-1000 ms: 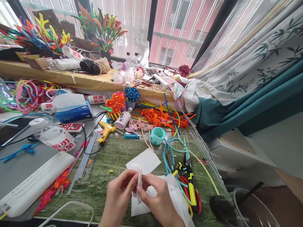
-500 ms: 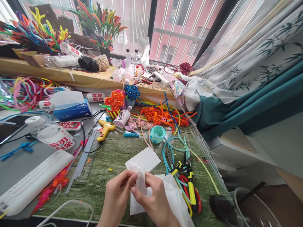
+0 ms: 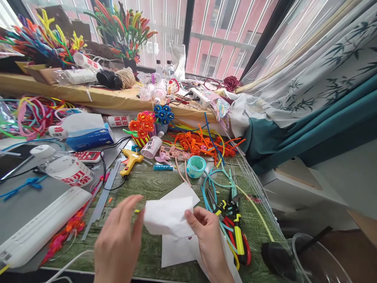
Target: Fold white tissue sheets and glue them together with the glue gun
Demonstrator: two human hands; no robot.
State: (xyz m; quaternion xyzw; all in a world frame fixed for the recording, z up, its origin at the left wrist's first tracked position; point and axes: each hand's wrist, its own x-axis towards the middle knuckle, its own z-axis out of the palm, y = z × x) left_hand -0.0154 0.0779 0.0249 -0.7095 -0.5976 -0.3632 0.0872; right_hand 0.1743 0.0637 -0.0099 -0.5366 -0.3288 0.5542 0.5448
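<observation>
A folded white tissue (image 3: 168,215) is pinched by its right side between the thumb and fingers of my right hand (image 3: 207,232). Just left of the tissue, my left hand (image 3: 120,236) is raised with fingers stretched and thumb apart, slightly blurred, holding nothing. Beneath the tissue, white paper (image 3: 176,251) lies on the green wood-grain table; a further corner of white sheet (image 3: 184,192) shows behind it. More white tissue is partly covered by my right wrist. Beside my right hand lie pliers (image 3: 238,228) with yellow, black and red handles.
A yellow glue gun (image 3: 131,161), a plastic bottle (image 3: 152,145) and a turquoise cup (image 3: 196,166) stand behind my hands. Orange pipe-cleaner pieces (image 3: 191,144) pile up farther back. At right is a clear plastic cup (image 3: 315,259); at left, a large bottle (image 3: 66,167).
My left hand has let go of the tissue and moved left, its fingers opening. The tissue, upright and narrow before, now spreads wide to the left from my right hand.
</observation>
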